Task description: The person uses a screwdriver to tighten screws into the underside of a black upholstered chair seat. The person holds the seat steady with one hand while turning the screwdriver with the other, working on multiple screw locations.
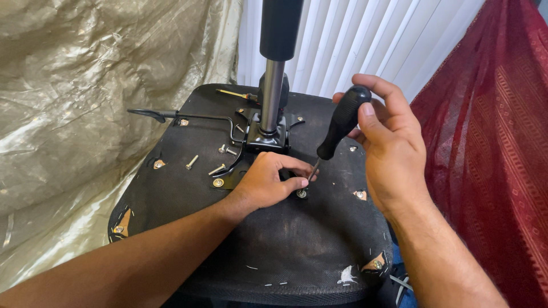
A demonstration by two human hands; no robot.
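Screwdriver [342, 122], gripped by right hand [388, 142], may slip off the screw [301, 194] the left hand [268, 182] seemingly pinches.

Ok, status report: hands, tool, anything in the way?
Right hand grips black-handled screwdriver, tilted. Left hand steadies its tip at a screw on the chair underside. Loose bolts lie left, apart; gas cylinder stands behind.
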